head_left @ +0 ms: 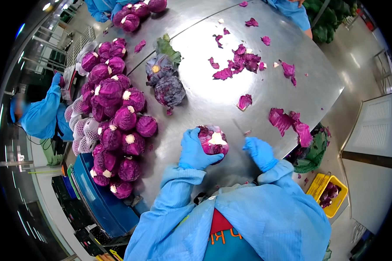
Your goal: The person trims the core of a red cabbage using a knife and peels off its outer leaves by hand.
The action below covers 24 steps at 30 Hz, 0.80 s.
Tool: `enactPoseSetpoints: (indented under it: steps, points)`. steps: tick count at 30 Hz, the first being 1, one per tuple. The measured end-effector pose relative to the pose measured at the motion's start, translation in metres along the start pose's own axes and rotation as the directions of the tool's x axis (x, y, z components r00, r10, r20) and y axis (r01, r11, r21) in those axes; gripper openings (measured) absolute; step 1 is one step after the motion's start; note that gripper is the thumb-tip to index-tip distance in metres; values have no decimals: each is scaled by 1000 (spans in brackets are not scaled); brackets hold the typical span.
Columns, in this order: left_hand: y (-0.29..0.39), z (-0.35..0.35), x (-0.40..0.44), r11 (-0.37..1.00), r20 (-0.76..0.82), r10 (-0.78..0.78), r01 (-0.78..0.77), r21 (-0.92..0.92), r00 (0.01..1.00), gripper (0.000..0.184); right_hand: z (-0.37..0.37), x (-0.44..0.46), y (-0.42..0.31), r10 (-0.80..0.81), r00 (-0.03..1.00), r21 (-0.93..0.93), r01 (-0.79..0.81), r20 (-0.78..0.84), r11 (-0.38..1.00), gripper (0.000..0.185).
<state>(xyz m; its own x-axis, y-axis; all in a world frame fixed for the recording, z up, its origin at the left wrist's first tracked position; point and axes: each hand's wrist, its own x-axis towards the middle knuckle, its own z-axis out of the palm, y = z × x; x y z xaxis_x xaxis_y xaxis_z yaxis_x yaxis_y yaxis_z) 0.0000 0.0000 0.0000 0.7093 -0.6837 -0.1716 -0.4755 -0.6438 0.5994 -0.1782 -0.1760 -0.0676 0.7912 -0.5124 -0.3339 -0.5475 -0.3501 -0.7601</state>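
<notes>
Currently, the left hand (195, 150) grips a partly trimmed red cabbage (213, 140) above the counter (196, 108), its fingers spread around the side. The right hand (260, 153), fingers curled closed, holds a blurred knife (240, 128) beside it. Piled red cabbages (113, 93) lie left; loose purple leaves (244, 61) lie beyond.

Left hand (194, 151) (gloved) — holding cabbage (213, 140).

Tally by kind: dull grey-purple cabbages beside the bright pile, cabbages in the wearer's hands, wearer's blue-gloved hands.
Dull grey-purple cabbages: 2
Cabbage in left hand: 1
Gloved hands, left and right: 2
Total: 5
</notes>
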Motion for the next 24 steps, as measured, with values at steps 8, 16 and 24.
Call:
enactPoseSetpoints:
  steps: [8,16,24]
  points:
    - [-23,6,3,988,-40,8,-14,-157,999,104,31,37,-27,-310,934,-2,315,175,949,57]
    - [-23,4,8,992,-1,-12,12,-125,1000,106,18,70,-36,-344,900,-193,400,269,896,63]
    - [-22,0,8,991,-30,-38,34,-131,999,106,23,96,-34,-407,825,-18,449,391,893,56]
